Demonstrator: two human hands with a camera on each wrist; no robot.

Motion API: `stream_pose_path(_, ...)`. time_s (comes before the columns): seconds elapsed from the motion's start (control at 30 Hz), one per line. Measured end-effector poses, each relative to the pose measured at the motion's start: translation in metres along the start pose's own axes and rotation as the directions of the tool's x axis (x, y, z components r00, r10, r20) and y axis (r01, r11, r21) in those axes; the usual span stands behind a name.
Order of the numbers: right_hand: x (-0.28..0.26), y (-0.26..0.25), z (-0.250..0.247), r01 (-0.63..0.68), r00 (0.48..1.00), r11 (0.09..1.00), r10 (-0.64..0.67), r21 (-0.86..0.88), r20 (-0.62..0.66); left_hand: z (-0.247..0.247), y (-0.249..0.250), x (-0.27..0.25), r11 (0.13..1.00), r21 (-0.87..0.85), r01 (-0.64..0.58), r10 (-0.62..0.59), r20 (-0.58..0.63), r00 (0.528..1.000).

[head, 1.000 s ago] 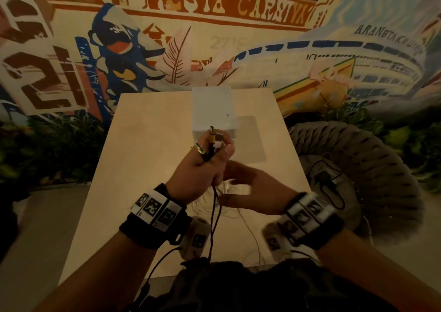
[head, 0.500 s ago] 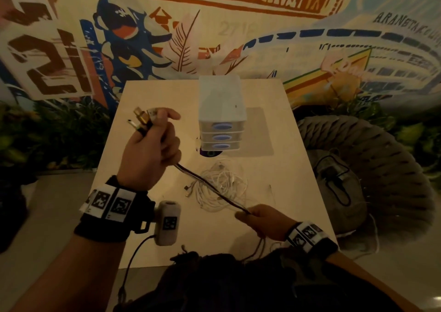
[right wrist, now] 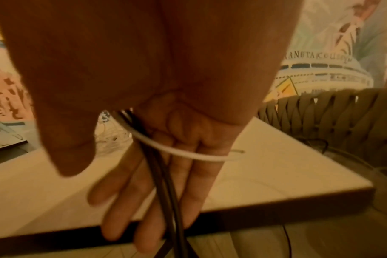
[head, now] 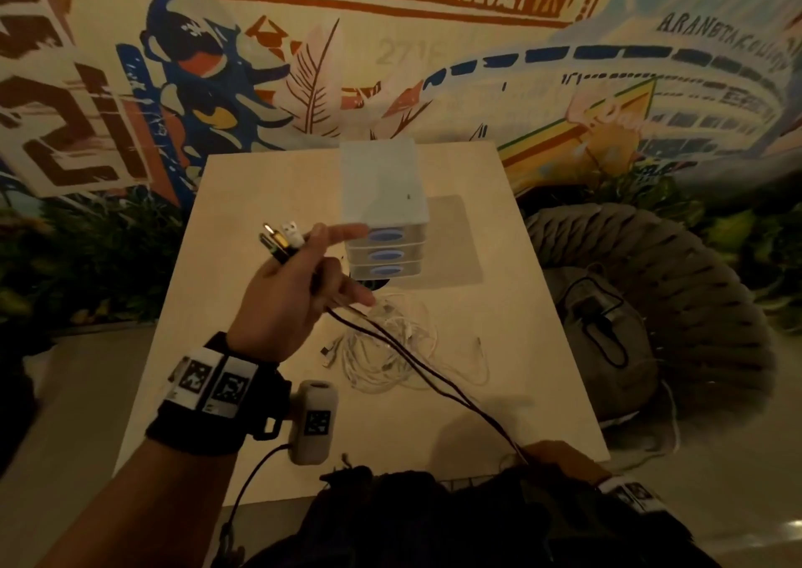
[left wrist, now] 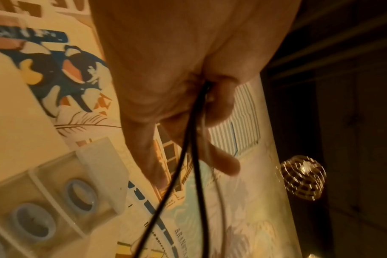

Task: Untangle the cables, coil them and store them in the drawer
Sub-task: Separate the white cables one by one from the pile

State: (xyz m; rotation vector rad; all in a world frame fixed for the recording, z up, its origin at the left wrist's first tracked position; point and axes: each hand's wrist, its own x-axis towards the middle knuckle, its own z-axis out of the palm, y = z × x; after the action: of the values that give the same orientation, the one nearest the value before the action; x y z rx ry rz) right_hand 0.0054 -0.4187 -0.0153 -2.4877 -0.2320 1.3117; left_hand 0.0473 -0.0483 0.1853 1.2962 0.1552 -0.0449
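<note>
While the left hand (head: 295, 302) is pinching the dark cables (head: 435, 380) by their plug ends (head: 280, 239) above the surface (head: 260, 202), they are trailing limp and light over the straight, loose fingers (right wrist: 121, 200) of the right hand (right wrist: 177, 122), likely handling best gripped near the plugs.

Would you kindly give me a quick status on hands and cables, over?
Left hand grips dark cables near their plugs, raised. Right hand fingers straight, cables draped across them. White tangle on table; drawers shut.

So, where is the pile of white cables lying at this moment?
In the head view, the pile of white cables lies on the table, just in front of the drawer unit, right of the left hand gripping the dark cables.
</note>
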Motion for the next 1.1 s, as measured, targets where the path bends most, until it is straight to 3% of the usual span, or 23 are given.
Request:
stream_pose_path(0.17,-0.032,-0.019,-0.059,0.178,0.984,0.977,-0.179,-0.116,-0.001,0.04,0.001,-0.006,0.994,0.084,0.062,-0.07,0.085,0.994)
stream_pose_path(0.23,-0.054,-0.049,-0.095,0.253,0.952,0.96,-0.27,-0.123,-0.145,0.052,0.0,-0.007,0.984,0.156,0.082,-0.101,0.118,0.988)
stream_pose_path(0.27,-0.067,-0.067,-0.114,0.312,0.912,0.941,-0.335,-0.13,-0.237,0.057,-0.001,-0.007,0.977,0.196,0.088,-0.114,0.127,0.985)
stream_pose_path(0.3,-0.081,-0.086,-0.132,0.394,0.836,0.909,-0.416,-0.136,-0.359,0.062,-0.002,-0.006,0.967,0.239,0.089,-0.124,0.132,0.984)
stream_pose_path(0.37,-0.104,-0.122,-0.16,0.589,0.618,0.793,-0.567,-0.156,-0.545,0.072,-0.006,-0.004,0.949,0.307,0.071,-0.118,0.136,0.984)
stream_pose_path(0.43,-0.118,-0.159,-0.18,0.73,0.427,0.647,-0.682,-0.218,-0.594,0.081,-0.008,-0.003,0.949,0.313,0.042,-0.095,0.155,0.983)
stream_pose_path(0.47,-0.121,-0.178,-0.185,0.754,0.385,0.605,-0.723,-0.257,-0.573,0.085,-0.008,-0.003,0.954,0.299,0.028,-0.083,0.172,0.982)
stream_pose_path(0.53,-0.116,-0.208,-0.187,0.761,0.382,0.56,-0.795,-0.328,-0.471,0.09,-0.009,-0.004,0.946,0.326,0.008,-0.08,0.209,0.975)
stream_pose_path(0.6,-0.101,-0.222,-0.178,0.753,0.375,0.526,-0.837,-0.394,-0.4,0.093,-0.012,-0.005,0.914,0.405,0.038,-0.114,0.164,0.98)
stream_pose_path(0.7,-0.089,-0.216,-0.171,0.761,0.386,0.537,-0.826,-0.363,-0.411,0.089,-0.018,-0.01,0.895,0.445,0.033,-0.087,0.101,0.991)
stream_pose_path(0.83,-0.087,-0.21,-0.168,0.777,0.344,0.522,-0.82,-0.352,-0.457,0.087,-0.018,-0.016,0.918,0.398,0.006,-0.04,0.079,0.996)
stream_pose_path(0.93,-0.084,-0.21,-0.164,0.778,0.377,0.528,-0.826,-0.341,-0.419,0.089,-0.019,-0.017,0.857,0.516,-0.011,-0.032,0.075,0.997)
stream_pose_path(1.0,-0.082,-0.205,-0.166,0.805,0.41,0.535,-0.814,-0.256,-0.41,0.089,-0.022,-0.019,0.905,0.425,-0.031,-0.005,0.084,0.996)
stream_pose_path(1.1,-0.072,-0.199,-0.158,0.863,0.494,0.479,-0.739,0.157,-0.459,0.093,-0.02,-0.02,0.98,0.183,-0.077,0.067,0.061,0.996)
